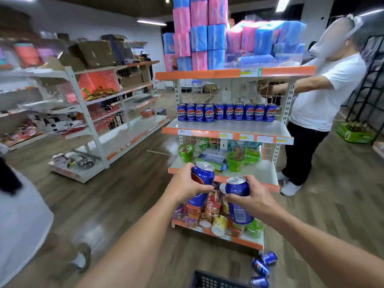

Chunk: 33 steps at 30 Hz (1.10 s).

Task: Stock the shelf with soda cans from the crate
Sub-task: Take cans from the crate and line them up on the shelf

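My left hand (188,185) grips a blue soda can (202,175), tilted, in front of the shelf unit. A second blue can (238,187) stands upright in the grip of my right hand (252,197). Both cans hang below the soda shelf (226,127), where a row of several blue cans (226,112) stands along the back. The dark crate (209,280) shows at the bottom edge. Three loose cans (262,268) lie on the floor beside it.
A person in a white shirt (324,94) reaches into the shelf unit from the right. Green cups (235,162) sit on the shelf below the sodas, snack cups (212,213) on the bottom one. Another person (22,215) stands at left. A long shelving row (87,113) fills the left.
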Each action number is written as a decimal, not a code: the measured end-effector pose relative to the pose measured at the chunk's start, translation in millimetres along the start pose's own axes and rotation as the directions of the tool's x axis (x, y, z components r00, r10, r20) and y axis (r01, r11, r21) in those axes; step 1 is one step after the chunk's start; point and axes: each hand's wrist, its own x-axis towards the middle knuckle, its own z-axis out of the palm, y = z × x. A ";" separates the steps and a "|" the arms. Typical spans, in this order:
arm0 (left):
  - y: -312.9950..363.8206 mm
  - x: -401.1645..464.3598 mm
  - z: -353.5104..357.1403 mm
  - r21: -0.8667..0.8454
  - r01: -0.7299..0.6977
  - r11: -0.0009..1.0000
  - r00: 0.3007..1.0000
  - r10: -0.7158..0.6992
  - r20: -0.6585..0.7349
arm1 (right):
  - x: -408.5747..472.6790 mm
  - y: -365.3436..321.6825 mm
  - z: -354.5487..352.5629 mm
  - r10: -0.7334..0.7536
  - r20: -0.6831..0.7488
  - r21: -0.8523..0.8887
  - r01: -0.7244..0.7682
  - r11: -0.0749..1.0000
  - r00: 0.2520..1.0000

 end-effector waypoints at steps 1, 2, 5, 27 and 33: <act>2.0 3.5 -5.1 0.002 -0.002 1.000 1.000 0.002 0.000 | 4.2 -6.1 -1.9 -0.010 0.004 0.006 0.010 1.000 1.000; 3.9 7.0 -9.8 0.004 -0.005 1.000 1.000 0.005 -0.006 | 9.1 -11.5 -3.4 -0.022 0.005 0.007 0.022 1.000 1.000; 7.9 21.2 -22.6 0.010 0.000 1.000 0.999 0.000 -0.043 | 27.6 -23.5 -6.3 -0.047 -0.002 0.013 0.047 0.999 0.999; -16.7 202.0 -76.4 -0.030 0.009 1.000 1.000 -0.009 0.003 | 209.6 -59.6 14.0 -0.027 -0.074 0.051 0.031 0.998 0.997; -52.5 297.2 -85.1 -0.026 -0.072 0.997 0.993 0.075 0.097 | 269.2 -61.8 54.0 0.056 -0.238 0.038 -0.048 0.998 0.970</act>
